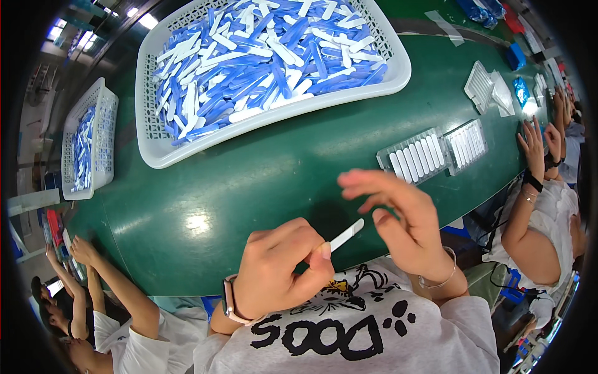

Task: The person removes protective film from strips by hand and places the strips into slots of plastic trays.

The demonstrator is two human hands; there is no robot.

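The left hand (283, 268) grasps one white stick (347, 235) between thumb and index finger, above the near edge of the table (249, 187). The stick points obliquely up toward the right hand (402, 218), which is released: its fingers are spread, and I see nothing between them. The hand and the stick's free end are near but apart.

The step in hand is, I judge, the holding of a single stick in a pinch, with its tip free. A next move by the right hand would call for bringing thumb and fingertips together on this tip, while the left pinch keeps steady.

Toward the far edge stands a basket (277, 118) full of blue and white sticks. To the right of the hands lie two clear trays (412, 156) with white pieces in rows.

The stick's lower end is hidden in the left hand, and I cannot tell whether the curled fingers keep something else. The basket's far rim is cut off at the top. What the co-workers' hands (532, 146) do at the table's right end is hard to make out.
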